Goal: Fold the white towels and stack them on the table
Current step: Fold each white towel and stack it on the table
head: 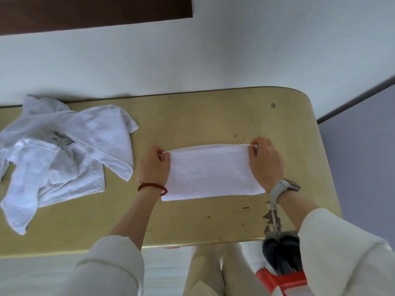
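Observation:
A white towel [210, 173], folded into a flat rectangle, lies on the yellowish table [192, 118] just right of centre. My left hand [152, 165] pinches its far left corner. My right hand [266, 162] pinches its far right corner. Both hands lie along the towel's short sides. A loose heap of unfolded white towels [62, 146] sprawls over the table's left part, clear of both hands.
The table's far edge runs along a white wall [213, 50]. Its rounded right corner [307, 103] borders a grey floor. A red and black object [282, 274] hangs below the near edge on the right. Chipped spots mark the tabletop near my right wrist.

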### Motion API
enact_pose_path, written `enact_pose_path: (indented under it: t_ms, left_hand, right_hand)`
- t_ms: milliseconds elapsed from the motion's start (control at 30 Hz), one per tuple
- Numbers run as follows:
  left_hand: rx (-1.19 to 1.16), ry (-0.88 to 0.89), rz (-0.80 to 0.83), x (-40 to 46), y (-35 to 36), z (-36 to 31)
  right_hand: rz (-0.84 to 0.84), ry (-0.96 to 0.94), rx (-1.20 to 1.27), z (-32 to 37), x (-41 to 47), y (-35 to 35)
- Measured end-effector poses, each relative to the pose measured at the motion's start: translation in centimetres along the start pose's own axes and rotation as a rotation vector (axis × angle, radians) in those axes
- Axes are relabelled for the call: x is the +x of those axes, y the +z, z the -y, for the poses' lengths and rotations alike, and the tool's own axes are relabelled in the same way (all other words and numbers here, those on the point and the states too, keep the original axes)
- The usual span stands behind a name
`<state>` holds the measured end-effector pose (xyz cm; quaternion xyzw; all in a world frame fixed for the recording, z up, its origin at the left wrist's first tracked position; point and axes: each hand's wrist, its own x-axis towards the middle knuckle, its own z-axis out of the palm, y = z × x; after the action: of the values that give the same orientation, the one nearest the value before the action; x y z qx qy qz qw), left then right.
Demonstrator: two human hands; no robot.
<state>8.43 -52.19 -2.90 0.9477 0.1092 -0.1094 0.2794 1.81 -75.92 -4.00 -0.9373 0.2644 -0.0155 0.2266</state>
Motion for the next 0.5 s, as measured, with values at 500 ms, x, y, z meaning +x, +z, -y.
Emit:
enact_pose_path:
  t_ms: [500]
  left_hand:
    - [0.14, 0.714, -0.286, -0.9, 5.2, -0.2]
  right_hand:
    - [-0.088, -0.63, -0.163, 2.7, -0.1, 3.6]
